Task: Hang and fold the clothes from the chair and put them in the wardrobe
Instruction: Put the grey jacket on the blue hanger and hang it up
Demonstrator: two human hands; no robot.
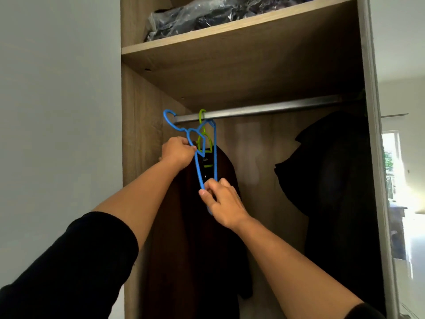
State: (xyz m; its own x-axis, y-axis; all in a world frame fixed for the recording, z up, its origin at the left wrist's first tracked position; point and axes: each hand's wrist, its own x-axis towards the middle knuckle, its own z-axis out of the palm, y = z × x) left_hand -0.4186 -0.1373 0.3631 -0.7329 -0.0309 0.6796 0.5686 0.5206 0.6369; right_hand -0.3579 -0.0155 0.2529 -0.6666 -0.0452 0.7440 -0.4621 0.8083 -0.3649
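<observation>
Inside the wooden wardrobe point(147, 93) a metal rail point(264, 109) runs under a shelf. A blue plastic hanger point(215, 153) dangles at the rail's left end, its hook point(169, 117) beside the rail tip. My left hand point(178, 154) grips the blue hanger near its neck. My right hand point(223, 201) pinches the hanger's lower end. Behind it a green hanger point(202, 125) hooked on the rail carries a dark brown garment point(190, 226).
A black garment point(333, 180) hangs at the right end of the rail. Clothes in clear plastic bags point(207, 14) lie on the top shelf. A pale wall point(57, 111) is on the left; a mirrored sliding door point(400, 180) edges the right side.
</observation>
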